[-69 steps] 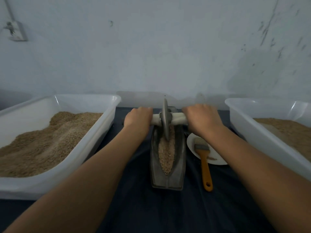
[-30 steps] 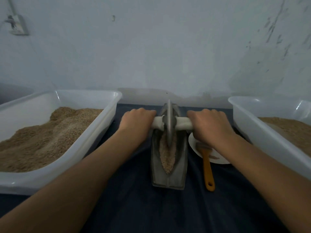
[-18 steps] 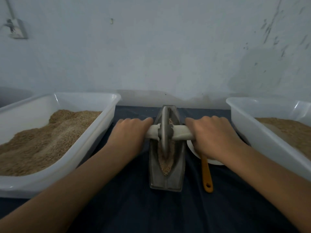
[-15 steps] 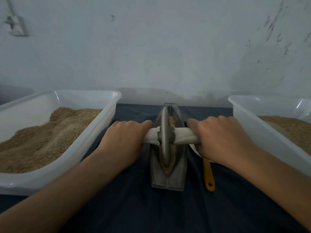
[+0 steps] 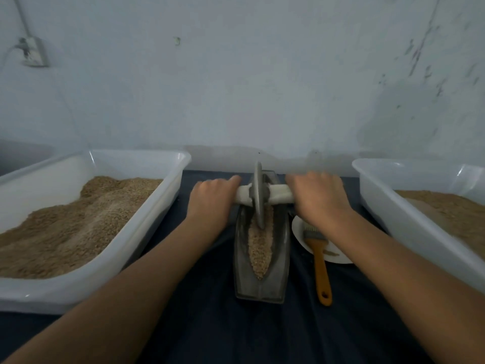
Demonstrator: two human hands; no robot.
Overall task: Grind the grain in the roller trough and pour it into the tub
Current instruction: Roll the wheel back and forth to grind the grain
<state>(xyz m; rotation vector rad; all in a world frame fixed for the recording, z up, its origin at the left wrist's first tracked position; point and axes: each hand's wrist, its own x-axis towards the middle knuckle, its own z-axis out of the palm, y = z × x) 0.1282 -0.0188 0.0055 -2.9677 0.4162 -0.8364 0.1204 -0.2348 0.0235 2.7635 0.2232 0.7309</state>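
Hands (image 5: 214,199) (image 5: 319,197) grip pale axle (image 5: 282,197) of seemingly metal disc (image 5: 258,195) over coarse grain (image 5: 258,245).

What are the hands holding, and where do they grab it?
Both hold the roller: the left hand grips the left end of its white handle, the right hand the right end, with the wheel between them.

Wall (image 5: 236,88): pale, scuffed at upper right
Socket (image 5: 32,52): upper left, cable attached
Table cloth (image 5: 236,332): dark blue
Light: dim
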